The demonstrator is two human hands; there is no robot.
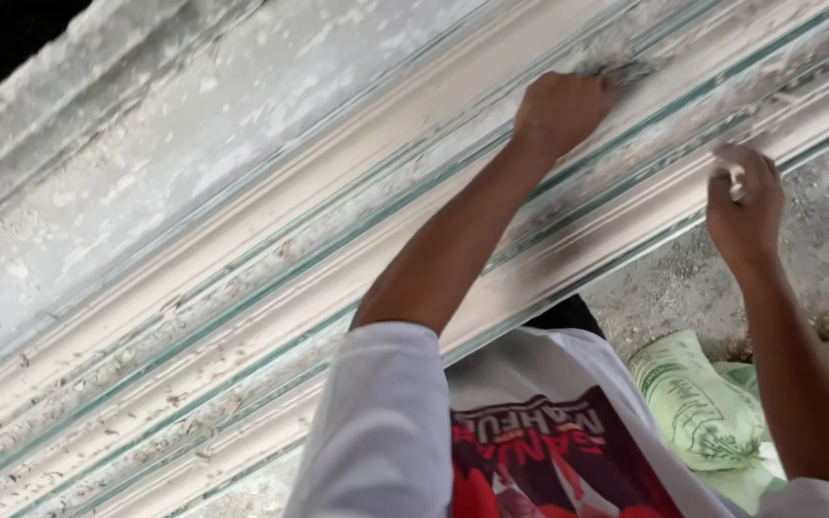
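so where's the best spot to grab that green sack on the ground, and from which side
Probably the green sack is best gripped at its upper rounded end, the only part fully showing. Come from above, on the right hand side: it lies flat on the ground, and the white shirt covers its near-left edge.

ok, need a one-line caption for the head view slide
Left hand presses a tool into wet plaster on a long ribbed moulding; right hand grips a small white object beside it.

Pale green sack (pixel 698 408) lies on the dusty grey concrete floor (pixel 817 230)
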